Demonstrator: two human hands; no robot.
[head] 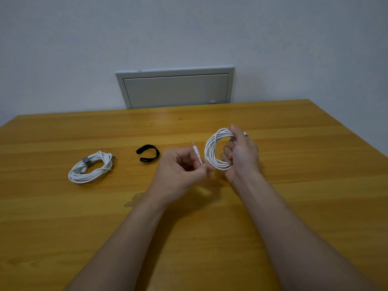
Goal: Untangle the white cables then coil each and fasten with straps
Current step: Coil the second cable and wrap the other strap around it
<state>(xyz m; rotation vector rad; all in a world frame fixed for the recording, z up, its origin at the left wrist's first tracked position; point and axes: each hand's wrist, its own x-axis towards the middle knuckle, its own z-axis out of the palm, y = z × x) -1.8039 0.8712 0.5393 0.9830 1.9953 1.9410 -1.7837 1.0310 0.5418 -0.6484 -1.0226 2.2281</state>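
Coil (211, 153) in right hand (244, 152), fingers (227, 153) half hidden, left hand (178, 171) pinching plug (197, 154)

A plain indoor room: wooden table (63, 217), bare wall (189, 28), metal panel (176, 89).

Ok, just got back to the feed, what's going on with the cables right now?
One white cable, the finished coil, lies on the wooden table, bound with a grey strap. The right hand holds the second cable as a coil above the table, while the left hand pinches its plug end. A black strap lies loose on the table between the finished coil and the hands, not yet used.
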